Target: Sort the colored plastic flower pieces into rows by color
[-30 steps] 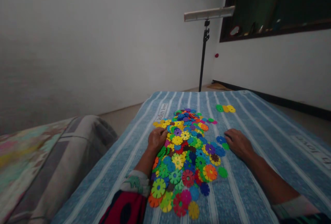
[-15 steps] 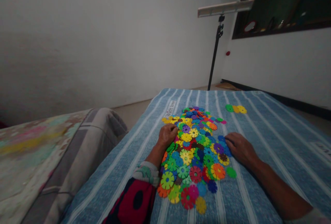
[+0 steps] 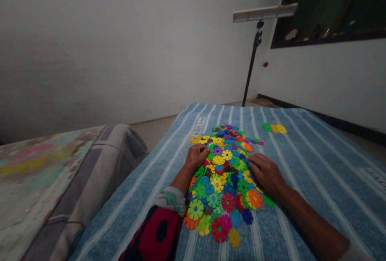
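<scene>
A heap of flat, notched plastic discs (image 3: pixel 223 172) in many colours lies on a blue striped cloth (image 3: pixel 301 160). My left hand (image 3: pixel 196 156) rests on the heap's left edge, fingers curled down onto the discs. My right hand (image 3: pixel 265 174) lies palm down on the heap's right side, fingers spread over several discs. Neither hand visibly lifts a disc. A short row of three joined discs (image 3: pixel 274 128), green, orange and yellow, sits apart at the far right of the heap.
A grey and patterned cushion or bedding (image 3: pixel 75 180) lies to the left of the cloth. A black stand with a white bar light (image 3: pixel 256 31) rises behind the cloth. A dark window (image 3: pixel 331 7) fills the upper right wall.
My right hand slid leftwards from beside the heap onto its right side, pushing discs inward. My left hand stayed at the left edge. The view shifted slightly.
</scene>
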